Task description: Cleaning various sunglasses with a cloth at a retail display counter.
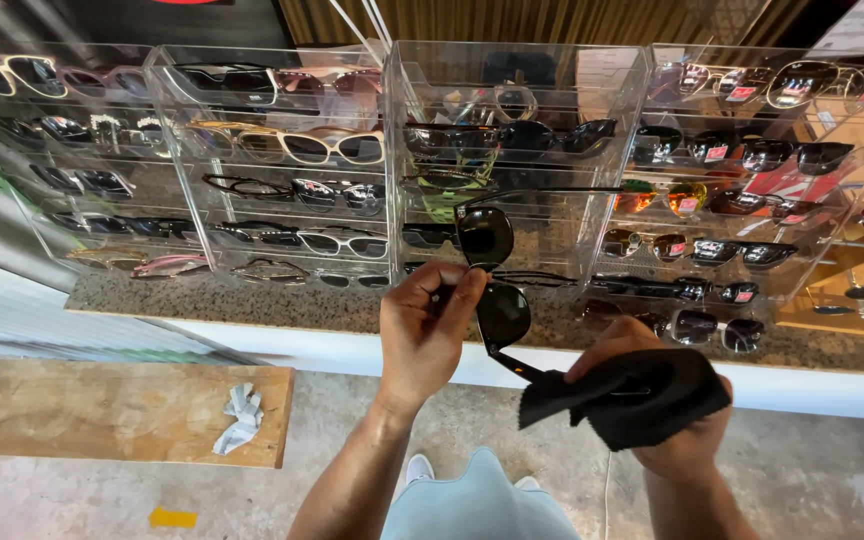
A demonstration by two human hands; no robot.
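Left hand (430, 325) pinches black sunglasses (492, 280) at bridge, frame centre, before clear display racks (512, 130). Right hand (667, 420), closed on black cloth (632, 395), wraps lower temple arm. Step judged: wiping temple; next calls for sliding cloth along arm, steady pinch. Long axis runs 12 to 6 o'clock; lenses face viewer, free temple points 3 o'clock.

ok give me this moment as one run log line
left hand: holds black sunglasses at bridge | right hand: black cleaning cloth around temple arm | behind: clear acrylic sunglasses racks on granite counter
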